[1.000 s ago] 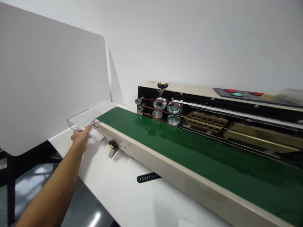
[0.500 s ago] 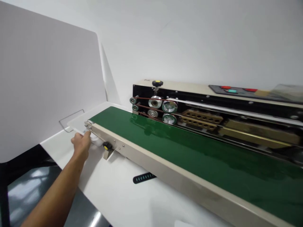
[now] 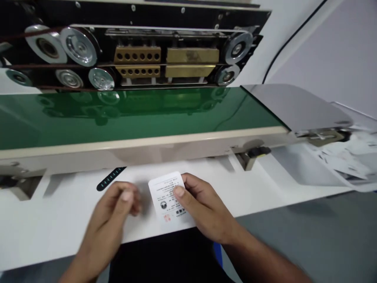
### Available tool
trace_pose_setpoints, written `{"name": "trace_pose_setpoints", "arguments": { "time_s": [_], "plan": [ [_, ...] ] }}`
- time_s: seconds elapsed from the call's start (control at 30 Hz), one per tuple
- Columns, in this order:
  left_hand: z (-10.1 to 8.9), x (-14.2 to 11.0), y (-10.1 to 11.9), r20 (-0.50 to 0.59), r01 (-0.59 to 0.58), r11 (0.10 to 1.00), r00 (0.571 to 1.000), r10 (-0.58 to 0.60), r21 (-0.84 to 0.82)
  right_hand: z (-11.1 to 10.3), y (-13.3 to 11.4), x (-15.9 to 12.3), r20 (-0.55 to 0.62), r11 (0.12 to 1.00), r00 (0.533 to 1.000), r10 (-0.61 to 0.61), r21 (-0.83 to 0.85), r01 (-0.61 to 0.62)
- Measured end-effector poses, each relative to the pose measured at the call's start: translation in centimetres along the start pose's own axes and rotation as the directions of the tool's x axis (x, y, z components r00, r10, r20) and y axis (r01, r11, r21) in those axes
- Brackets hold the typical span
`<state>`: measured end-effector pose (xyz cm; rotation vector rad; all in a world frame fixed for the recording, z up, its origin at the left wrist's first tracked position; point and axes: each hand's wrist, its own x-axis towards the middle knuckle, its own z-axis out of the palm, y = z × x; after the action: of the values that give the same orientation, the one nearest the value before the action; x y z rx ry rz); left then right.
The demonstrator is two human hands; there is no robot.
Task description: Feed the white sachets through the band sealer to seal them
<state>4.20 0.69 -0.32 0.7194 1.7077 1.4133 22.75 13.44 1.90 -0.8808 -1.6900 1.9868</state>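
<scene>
My right hand (image 3: 203, 206) pinches a small white printed card (image 3: 168, 198), thumb on top, just above the near edge of the white table (image 3: 59, 220). My left hand (image 3: 113, 214) hovers beside the card's left edge with fingers curled toward the thumb; it is blurred and seems to hold nothing. Both hands are in front of the sealing machine's green conveyor belt (image 3: 132, 114).
The sealer's black body with silver rollers (image 3: 78, 45) and brass blocks (image 3: 165, 61) runs behind the belt. A grey chute (image 3: 294, 106) ends the belt at right, above a clear tray of white cards (image 3: 338, 161). A black strip (image 3: 110, 179) lies on the table.
The view swung from the belt's left end to its middle and right. My left hand left the tray at that end. My right hand now holds a white card.
</scene>
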Motion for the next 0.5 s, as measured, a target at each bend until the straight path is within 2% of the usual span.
{"name": "trace_pose_setpoints", "arguments": {
  "time_s": [0.03,0.1,0.17,0.27,0.33,0.4,0.43,0.47,0.5],
  "plan": [
    [1.8,0.0,0.5,0.091,0.022,1.0,0.996,-0.021,-0.014,0.0,-0.2,-0.2,-0.008,1.0,1.0,-0.022,-0.016,0.022],
    [4.2,0.3,1.3,0.222,0.059,0.998,0.973,-0.056,-0.005,0.1,-0.4,-0.7,-0.015,0.998,0.998,-0.058,-0.025,0.057],
    [5.3,0.5,1.7,0.259,0.056,0.998,0.964,-0.055,0.004,0.0,-0.4,-1.4,-0.002,0.997,0.997,-0.083,0.008,0.083],
    [5.8,0.4,1.8,0.21,0.029,0.999,0.977,-0.022,-0.031,-0.2,0.2,-2.5,0.02,0.993,0.995,-0.099,0.072,0.097],
    [6.1,0.1,1.6,0.166,-0.003,0.998,0.986,0.013,-0.06,-0.4,0.6,-3.1,-0.018,0.991,0.996,-0.084,0.107,0.086],
    [6.4,-0.4,1.5,0.138,-0.139,0.99,0.98,0.142,-0.031,-0.7,0.9,-3.5,-0.091,0.981,0.991,-0.094,0.16,0.108],
    [6.5,-0.6,1.4,0.137,-0.267,0.964,0.955,0.263,0.009,-0.9,0.9,-3.5,-0.144,0.971,0.982,-0.122,0.186,0.148],
    [6.4,-0.7,1.2,0.169,-0.436,0.899,0.891,0.422,0.05,-1.0,1.0,-3.5,-0.211,0.958,0.965,-0.153,0.207,0.197],
    [6.3,-0.7,1.0,0.224,-0.607,0.791,0.784,0.578,0.082,-1.1,1.0,-3.5,-0.279,0.946,0.945,-0.17,0.224,0.236]
  ]
}}
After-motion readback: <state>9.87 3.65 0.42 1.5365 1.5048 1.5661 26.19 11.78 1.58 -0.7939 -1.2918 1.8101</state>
